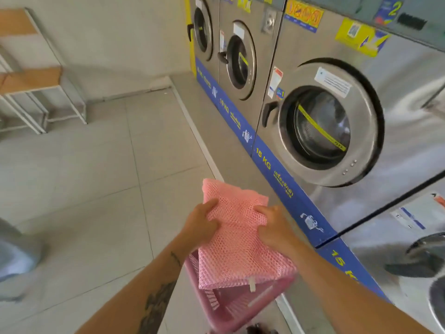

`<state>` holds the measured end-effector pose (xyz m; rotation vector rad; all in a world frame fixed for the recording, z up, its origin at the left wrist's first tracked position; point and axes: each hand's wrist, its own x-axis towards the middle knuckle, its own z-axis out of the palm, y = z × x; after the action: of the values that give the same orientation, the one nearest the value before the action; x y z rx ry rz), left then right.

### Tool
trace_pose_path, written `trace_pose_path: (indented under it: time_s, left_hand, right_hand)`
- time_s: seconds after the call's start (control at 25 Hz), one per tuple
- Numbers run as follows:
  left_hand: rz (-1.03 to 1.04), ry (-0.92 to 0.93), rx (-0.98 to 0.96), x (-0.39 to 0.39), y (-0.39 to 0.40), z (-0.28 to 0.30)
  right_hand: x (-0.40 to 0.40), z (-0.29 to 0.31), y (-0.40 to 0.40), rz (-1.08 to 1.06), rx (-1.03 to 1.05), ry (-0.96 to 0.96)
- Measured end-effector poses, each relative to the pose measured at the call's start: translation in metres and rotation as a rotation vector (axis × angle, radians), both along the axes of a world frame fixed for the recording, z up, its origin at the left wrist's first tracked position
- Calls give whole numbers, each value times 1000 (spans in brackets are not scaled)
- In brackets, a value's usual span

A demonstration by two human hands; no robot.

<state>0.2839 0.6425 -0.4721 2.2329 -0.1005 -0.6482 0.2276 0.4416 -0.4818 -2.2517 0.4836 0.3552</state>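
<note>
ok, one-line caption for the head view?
Left hand and right hand grip a pink mesh bag over a pink basket beside a washing machine.

Bright, even light w/ soft shadows, glare on the steel washer [397,97], wide-angle bend at edges, motion blur bottom right.

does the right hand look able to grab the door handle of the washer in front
Probably not yet: the right hand grips the mesh bag, as does the left hand. Nothing stands between it and the handle, so letting go should free the way.
</note>
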Motion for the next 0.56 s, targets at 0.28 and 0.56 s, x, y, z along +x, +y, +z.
trace_pose_path:
  time_s: [0.28,0.56]
  left_hand:
    - [8,170,87,9,-22,-94]
    - [104,343,95,15,-53,-242]
  right_hand:
    - [11,-97,-15,30,15,143]
    - [26,-254,-40,132,35,298]
